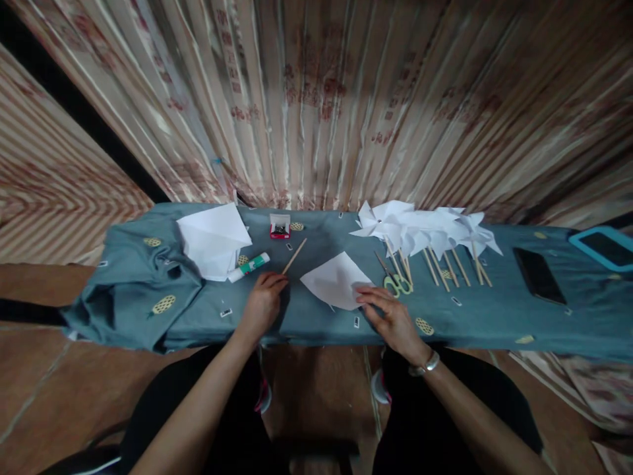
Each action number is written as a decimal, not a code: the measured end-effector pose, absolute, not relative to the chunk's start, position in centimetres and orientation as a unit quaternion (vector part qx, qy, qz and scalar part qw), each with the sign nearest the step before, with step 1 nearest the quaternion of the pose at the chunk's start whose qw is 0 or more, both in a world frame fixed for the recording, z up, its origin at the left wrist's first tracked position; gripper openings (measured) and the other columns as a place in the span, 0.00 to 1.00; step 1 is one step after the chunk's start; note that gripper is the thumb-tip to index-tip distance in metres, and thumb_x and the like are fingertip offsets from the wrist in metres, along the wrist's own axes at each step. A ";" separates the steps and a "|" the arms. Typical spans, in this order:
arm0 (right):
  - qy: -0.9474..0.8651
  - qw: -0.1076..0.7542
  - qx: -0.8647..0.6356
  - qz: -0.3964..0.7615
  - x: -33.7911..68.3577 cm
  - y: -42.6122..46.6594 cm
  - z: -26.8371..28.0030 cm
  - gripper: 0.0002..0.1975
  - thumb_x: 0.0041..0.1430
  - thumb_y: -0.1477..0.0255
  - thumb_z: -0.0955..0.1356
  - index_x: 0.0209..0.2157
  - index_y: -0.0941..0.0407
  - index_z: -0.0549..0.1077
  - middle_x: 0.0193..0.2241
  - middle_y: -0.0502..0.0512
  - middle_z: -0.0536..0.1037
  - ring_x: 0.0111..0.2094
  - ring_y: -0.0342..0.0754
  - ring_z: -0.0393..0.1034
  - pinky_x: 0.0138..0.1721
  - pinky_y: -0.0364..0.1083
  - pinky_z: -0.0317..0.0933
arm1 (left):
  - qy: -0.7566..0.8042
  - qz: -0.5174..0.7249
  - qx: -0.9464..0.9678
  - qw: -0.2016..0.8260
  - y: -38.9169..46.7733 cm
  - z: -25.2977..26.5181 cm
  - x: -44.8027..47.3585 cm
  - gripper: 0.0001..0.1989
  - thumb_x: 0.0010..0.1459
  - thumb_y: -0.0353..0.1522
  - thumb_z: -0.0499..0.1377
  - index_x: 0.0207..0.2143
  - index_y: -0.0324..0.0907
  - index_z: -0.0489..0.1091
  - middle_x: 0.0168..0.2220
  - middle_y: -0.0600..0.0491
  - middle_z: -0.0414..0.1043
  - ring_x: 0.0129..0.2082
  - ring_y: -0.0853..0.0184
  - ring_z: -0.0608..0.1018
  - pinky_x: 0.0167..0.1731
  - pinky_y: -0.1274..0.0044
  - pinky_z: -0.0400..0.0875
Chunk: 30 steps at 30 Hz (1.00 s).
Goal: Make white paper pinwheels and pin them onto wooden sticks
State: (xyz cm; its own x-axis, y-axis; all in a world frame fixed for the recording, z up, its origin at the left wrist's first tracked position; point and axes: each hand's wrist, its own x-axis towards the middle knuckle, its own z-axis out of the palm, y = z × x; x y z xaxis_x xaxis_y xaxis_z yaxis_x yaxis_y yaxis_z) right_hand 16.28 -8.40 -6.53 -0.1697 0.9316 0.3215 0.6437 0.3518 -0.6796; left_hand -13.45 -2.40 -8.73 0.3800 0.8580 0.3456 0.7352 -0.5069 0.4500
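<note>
My left hand [264,302] is closed around the lower end of a thin wooden stick [295,255], which points up and to the right. A white sheet of paper [337,280] lies in front of me, turned so one corner points away. At its right corner, the fingers and thumb of my right hand [390,320] pinch the paper's edge. Green-handled scissors [397,284] rest just beyond my right hand. To the left of my left hand is a glue stick [248,267], and behind it stands a small open red box [280,227] with dark small pieces inside.
Several white paper pinwheels [425,224] on wooden sticks lie at the back right. A stack of white paper [215,237] is on the left. Further right are a black phone [539,275] and a blue-framed device [606,247]. A curtain [316,99] hangs behind the cloth-covered table [306,330].
</note>
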 end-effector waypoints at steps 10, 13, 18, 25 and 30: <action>-0.714 0.379 -0.519 0.278 16.1 -10.9 -6.9 0.09 0.63 0.71 0.66 0.39 0.51 0.78 0.45 0.56 0.81 0.49 0.52 0.74 0.53 0.55 0.67 | 0.381 0.255 0.872 0.174 -5.9 -7.6 -9.6 0.20 0.62 0.32 0.57 0.56 0.43 0.68 0.57 0.44 0.71 0.60 0.55 0.68 0.56 0.59 0.65; -0.656 0.404 -0.558 0.309 16.0 -10.8 -6.6 0.08 0.62 0.68 0.67 0.38 0.52 0.79 0.39 0.55 0.82 0.42 0.50 0.77 0.47 0.51 0.69 | 0.385 0.247 0.868 0.194 -5.4 -8.1 -8.4 0.15 0.66 0.32 0.53 0.52 0.42 0.71 0.47 0.45 0.78 0.49 0.59 0.76 0.51 0.62 0.69; -0.572 0.402 -0.652 0.294 15.8 -7.5 -6.9 0.11 0.59 0.64 0.69 0.37 0.55 0.80 0.32 0.53 0.82 0.31 0.49 0.75 0.37 0.47 0.69 | 0.448 0.275 0.828 0.196 -3.4 -8.9 -8.2 0.18 0.66 0.34 0.52 0.55 0.40 0.69 0.44 0.44 0.78 0.41 0.58 0.79 0.44 0.65 0.73; -0.593 0.344 -0.683 0.250 15.2 -4.5 -7.5 0.13 0.61 0.67 0.66 0.43 0.56 0.79 0.39 0.57 0.82 0.39 0.52 0.76 0.43 0.49 0.67 | 0.439 0.294 0.840 0.123 -3.7 -8.0 -7.4 0.22 0.65 0.30 0.53 0.61 0.39 0.61 0.57 0.41 0.70 0.56 0.55 0.73 0.54 0.61 0.70; -0.611 0.350 -0.685 0.186 14.7 -4.5 -8.1 0.13 0.61 0.69 0.66 0.44 0.57 0.77 0.39 0.58 0.82 0.39 0.53 0.76 0.45 0.51 0.68 | 0.323 0.216 0.920 0.059 -6.1 -7.7 -5.2 0.22 0.64 0.29 0.54 0.60 0.34 0.61 0.60 0.39 0.66 0.64 0.51 0.64 0.59 0.57 0.65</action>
